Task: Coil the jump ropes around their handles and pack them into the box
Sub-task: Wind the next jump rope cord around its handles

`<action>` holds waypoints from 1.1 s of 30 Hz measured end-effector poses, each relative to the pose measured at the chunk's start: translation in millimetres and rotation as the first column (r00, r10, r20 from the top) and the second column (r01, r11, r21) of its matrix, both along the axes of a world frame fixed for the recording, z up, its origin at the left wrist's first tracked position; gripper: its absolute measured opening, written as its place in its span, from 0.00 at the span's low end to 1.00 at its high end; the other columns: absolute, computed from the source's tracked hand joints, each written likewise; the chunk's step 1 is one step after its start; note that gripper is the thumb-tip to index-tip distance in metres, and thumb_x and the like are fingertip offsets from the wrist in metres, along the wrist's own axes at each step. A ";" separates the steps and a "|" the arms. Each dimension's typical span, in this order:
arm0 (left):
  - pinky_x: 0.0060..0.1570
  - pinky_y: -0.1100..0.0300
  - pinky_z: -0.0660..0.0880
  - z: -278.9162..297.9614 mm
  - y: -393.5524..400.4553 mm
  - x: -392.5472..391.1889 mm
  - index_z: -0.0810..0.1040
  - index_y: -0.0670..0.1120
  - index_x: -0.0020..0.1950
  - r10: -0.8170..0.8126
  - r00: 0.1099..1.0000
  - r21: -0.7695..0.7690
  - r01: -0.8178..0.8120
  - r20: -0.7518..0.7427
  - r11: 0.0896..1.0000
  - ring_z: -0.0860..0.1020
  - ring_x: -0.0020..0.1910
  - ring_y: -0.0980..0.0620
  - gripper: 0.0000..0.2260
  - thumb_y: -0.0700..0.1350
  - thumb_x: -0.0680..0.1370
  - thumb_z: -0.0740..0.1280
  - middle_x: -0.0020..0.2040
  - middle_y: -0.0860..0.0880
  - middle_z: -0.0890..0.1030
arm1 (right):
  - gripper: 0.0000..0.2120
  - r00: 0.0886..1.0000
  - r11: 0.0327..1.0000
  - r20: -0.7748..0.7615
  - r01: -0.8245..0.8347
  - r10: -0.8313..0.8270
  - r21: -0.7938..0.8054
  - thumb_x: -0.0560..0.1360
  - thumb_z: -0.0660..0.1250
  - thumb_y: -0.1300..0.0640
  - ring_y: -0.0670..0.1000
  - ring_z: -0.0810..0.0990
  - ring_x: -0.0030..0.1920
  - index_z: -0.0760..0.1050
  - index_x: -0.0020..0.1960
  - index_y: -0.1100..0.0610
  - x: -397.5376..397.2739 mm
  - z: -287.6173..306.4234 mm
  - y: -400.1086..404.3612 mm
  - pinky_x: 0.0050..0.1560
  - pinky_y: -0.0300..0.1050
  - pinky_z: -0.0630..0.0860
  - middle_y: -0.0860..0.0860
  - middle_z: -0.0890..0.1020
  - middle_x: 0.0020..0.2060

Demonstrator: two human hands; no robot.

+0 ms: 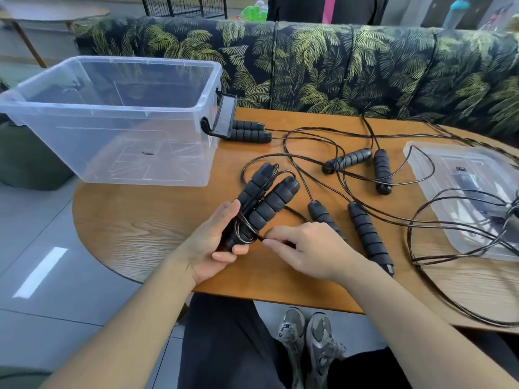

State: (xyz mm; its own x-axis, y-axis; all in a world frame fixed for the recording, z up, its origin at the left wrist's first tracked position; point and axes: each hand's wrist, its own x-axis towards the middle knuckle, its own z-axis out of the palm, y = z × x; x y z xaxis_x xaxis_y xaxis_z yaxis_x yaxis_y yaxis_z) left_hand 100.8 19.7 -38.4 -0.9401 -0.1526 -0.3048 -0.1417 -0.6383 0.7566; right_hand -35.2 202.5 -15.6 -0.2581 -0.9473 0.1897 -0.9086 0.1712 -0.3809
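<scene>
A person sat at a wooden table [134, 228], seen from a camera on their head looking down at both bare hands. At the centre of the view, the left hand [213, 242] gripped a pair of black foam handles [264, 203] side by side, fingers and thumb curled round their lower ends; the handles pointed up toward one o'clock. A few turns of thin black cord [244, 228] lay wrapped round the handles just above the left fingers. The right hand [306, 251], just beside it at three o'clock, pinched that cord between thumb and forefinger, the other fingers curled.

At ten o'clock stood a clear plastic box [118, 113], open at the top, with a black latch [222, 116] on its right end. A second pair of handles [250, 130] lay touching each other just beside that latch. A third pair [362, 164] lay at one o'clock, set at an angle to each other. A fourth pair [365, 234] lay at three o'clock, partly hidden by the right hand. Loose cords [337, 189] looped across the table between them. The clear lid [455, 175] lay flat at the far right, at three o'clock, with cords over it. A leaf-patterned sofa [337, 66] ran along the far side at twelve o'clock.
</scene>
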 end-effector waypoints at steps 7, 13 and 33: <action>0.15 0.69 0.63 4.1 -0.4 5.0 0.80 0.45 0.61 -0.032 0.997 -0.017 0.031 -0.067 0.999 0.72 0.25 0.54 0.23 0.58 0.72 0.75 0.46 0.45 0.79 | 0.33 0.992 0.977 -0.045 0.121 -0.114 0.174 0.71 0.45 0.23 0.48 0.71 0.30 0.66 0.32 0.51 -6.8 12.1 -4.2 0.34 0.47 0.70 0.49 0.71 0.25; 0.19 0.66 0.66 8.7 -3.9 10.4 0.70 0.43 0.70 -0.099 0.989 -0.131 0.085 -0.105 0.988 0.75 0.28 0.49 0.34 0.60 0.72 0.75 0.55 0.34 0.75 | 0.13 0.967 0.980 0.247 -0.104 0.059 0.172 0.82 0.55 0.38 0.44 0.77 0.40 0.73 0.49 0.44 -27.6 9.4 -0.8 0.45 0.47 0.74 0.44 0.78 0.37; 0.22 0.63 0.67 65.4 12.3 -0.3 0.67 0.50 0.52 -0.201 0.949 -0.800 0.313 0.243 0.512 0.75 0.26 0.49 0.09 0.44 0.81 0.67 0.37 0.49 0.82 | 0.13 0.999 0.884 -0.001 -0.037 0.042 0.465 0.79 0.67 0.51 0.46 0.73 0.35 0.70 0.36 0.48 -67.9 51.4 -21.2 0.36 0.42 0.67 0.45 0.76 0.33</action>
